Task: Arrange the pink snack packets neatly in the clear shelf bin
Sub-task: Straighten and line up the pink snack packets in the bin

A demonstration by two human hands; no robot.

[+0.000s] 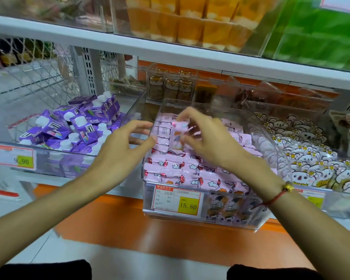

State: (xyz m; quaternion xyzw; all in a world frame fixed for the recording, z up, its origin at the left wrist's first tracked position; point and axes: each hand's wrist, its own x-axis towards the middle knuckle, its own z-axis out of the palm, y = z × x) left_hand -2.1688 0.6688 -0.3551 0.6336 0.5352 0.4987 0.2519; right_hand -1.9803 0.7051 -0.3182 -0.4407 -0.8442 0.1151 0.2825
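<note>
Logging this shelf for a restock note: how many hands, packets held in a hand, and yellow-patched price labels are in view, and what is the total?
Hands: 2, left hand and right hand
Held packets: 1, pink packet pinched by the right hand
Price labels: 3, 9.90 label, 15.80 label, third label partly hidden
Total: 6

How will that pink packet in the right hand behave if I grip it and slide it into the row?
The pink packet looks like glossy film, so it may slip between fingers. The right hand pinches it with fingertips alone, so it is probably light. Its wrapper looks crinkled and soft, so it would likely flex, not push stiffly, against the packets in the clear bin.
</note>
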